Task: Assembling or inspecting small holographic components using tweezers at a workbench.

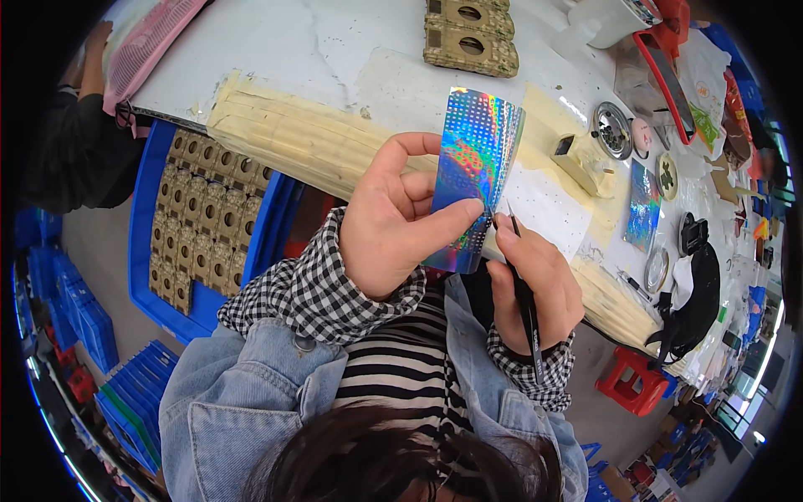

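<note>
In my left hand (385, 230) is a stack of shiny blue holographic sticker sheets (470, 151), pinched with the thumb across the front. Rows of small marks cover the upper part of the top sheet. My right hand (542, 280) grips a pair of black tweezers (529, 314), their tips close to the sheets' right edge beside my left thumb. Whether the tips touch a sticker is too small to tell. Beyond the sheets, on the table, lie camouflage-patterned plates (470, 42) with round holes.
A blue crate (150, 192) of similar camouflage plates stands left of the table (284, 50). Right of my hands are a taped block (585, 163), a round metal tin (613, 130), another holographic sheet (642, 205) and a black pouch (694, 301). Another person's arm (94, 63) shows far left.
</note>
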`<state>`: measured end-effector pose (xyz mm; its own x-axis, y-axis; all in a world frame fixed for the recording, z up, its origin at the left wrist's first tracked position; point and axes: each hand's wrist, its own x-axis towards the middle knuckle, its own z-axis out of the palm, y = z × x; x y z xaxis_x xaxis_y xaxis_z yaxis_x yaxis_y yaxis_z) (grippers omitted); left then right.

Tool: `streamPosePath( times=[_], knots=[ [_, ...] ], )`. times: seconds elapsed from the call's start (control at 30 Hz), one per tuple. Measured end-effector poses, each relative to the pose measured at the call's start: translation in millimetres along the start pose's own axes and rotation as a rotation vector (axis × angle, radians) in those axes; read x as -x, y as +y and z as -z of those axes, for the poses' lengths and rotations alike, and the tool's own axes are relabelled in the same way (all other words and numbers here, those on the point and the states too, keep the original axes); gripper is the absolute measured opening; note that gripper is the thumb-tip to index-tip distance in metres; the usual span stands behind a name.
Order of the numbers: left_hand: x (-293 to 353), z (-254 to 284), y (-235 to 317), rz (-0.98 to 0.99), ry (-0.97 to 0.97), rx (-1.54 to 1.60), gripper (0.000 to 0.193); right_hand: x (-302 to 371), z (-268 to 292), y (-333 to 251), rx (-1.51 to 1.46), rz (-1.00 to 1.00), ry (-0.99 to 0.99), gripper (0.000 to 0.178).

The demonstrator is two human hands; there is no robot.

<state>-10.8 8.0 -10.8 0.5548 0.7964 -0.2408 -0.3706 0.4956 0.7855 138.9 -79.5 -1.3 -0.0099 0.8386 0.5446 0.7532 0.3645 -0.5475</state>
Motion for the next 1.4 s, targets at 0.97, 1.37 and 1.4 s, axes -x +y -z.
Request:
streamPosePath(
  times=[0.97,1.37,1.4],
  knots=[
    [0.0,-0.4,-0.4,-0.003,0.021,-0.019,0.052,-1.0,0.3,-3.9,0.004,-0.035,-0.014,0.035],
    [1.2,-2.6,-1.0,-0.045,0.025,-0.049,0.051,-3.2,1.4,-4.0,0.020,-0.049,-0.030,0.034],
    [0.8,-2.1,-0.9,-0.037,0.023,-0.047,0.051,-2.6,1.2,-3.7,0.023,-0.047,-0.029,0.034]
  ],
)
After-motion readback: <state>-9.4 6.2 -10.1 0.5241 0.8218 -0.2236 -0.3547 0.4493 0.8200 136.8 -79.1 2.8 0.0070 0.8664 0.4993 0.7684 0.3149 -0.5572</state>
